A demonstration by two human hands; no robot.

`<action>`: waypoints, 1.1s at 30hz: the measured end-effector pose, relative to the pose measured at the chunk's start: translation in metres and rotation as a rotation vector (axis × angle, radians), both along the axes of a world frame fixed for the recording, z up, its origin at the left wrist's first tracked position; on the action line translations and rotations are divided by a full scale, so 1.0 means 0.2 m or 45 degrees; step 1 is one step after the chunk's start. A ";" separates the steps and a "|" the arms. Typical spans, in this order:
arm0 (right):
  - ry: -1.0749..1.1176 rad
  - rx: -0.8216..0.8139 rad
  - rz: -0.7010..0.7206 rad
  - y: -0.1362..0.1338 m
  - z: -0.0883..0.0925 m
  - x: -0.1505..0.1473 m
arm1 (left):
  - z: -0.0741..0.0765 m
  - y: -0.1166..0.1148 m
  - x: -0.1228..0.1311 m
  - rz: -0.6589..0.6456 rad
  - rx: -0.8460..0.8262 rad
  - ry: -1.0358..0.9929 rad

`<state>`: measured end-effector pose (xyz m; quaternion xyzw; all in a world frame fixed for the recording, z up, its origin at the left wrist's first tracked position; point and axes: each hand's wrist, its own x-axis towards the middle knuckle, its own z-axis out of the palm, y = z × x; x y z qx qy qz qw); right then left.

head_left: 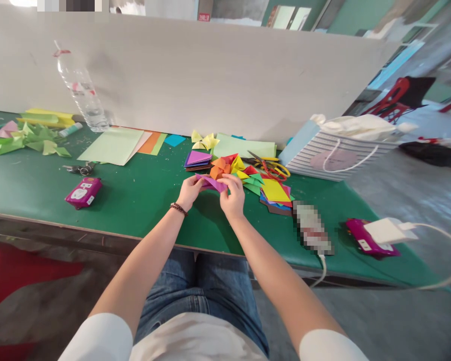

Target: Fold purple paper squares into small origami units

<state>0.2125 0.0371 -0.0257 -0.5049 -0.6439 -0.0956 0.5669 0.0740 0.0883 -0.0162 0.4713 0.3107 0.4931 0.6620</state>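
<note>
1. Your left hand (189, 194): fingers curled, pinching the left end of the purple folded paper (211, 183).
2. Your right hand (233, 196): fingers closed on its right end.
3. Paper sits between your hands, just above the green workbench (143, 210), mid-table. Should be light, soft, easily creased; hold it by the thicker folded edges, not the thin points.
4. Just far of it: multicoloured folded paper pieces (225, 168).
5. Further right: scissors (268, 167).

Matt purple origami paper (211, 183)
</note>
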 end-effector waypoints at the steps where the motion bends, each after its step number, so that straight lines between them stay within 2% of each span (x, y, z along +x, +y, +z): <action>1: -0.016 -0.003 0.006 0.00 0.00 0.00 | 0.00 0.00 0.00 0.001 0.001 0.005; 11: -0.085 -0.095 0.031 0.01 -0.03 0.01 | -0.02 0.00 -0.01 -0.044 0.146 0.021; 18: -0.131 -0.056 0.006 0.02 -0.03 0.01 | -0.04 0.02 -0.01 -0.036 0.300 0.072; 24: -0.054 -0.107 0.028 0.02 -0.02 0.00 | -0.06 0.03 0.01 -0.042 0.438 0.270; 33: 0.117 -0.215 0.002 0.03 -0.03 0.00 | -0.04 -0.05 0.03 0.012 0.618 0.574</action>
